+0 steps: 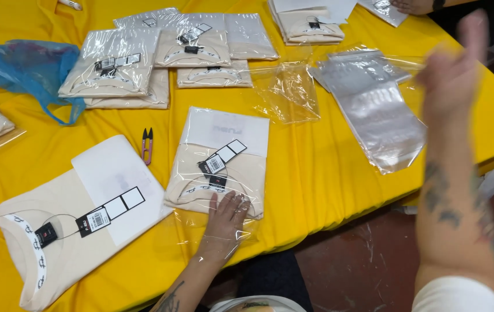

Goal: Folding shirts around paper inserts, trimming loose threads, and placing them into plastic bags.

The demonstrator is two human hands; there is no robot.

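L hand (226,215) flat, fingers spread, pressing bagged cream shirt (218,167) at its near edge, inside open bag mouth. R hand (452,75) raised, blurred, empty, fingers loosely open. Risk: one-hand hold, slick plastic bag could slide, shirt fold shifts.

Left hand (225,215) presses flat on a bagged shirt (218,164) on the yellow table (316,173) — right hand (452,69) raised, blurred, over empty bags (374,110) at right.

I see counter (328,167) cloth: bright yellow | folded shirt (62,242): cream, black-and-white patterned collar band | bagged shirt (218,167): cream under clear plastic | snips (147,144): pink handles | mesh bag (27,69): blue | floor (362,260): dark red
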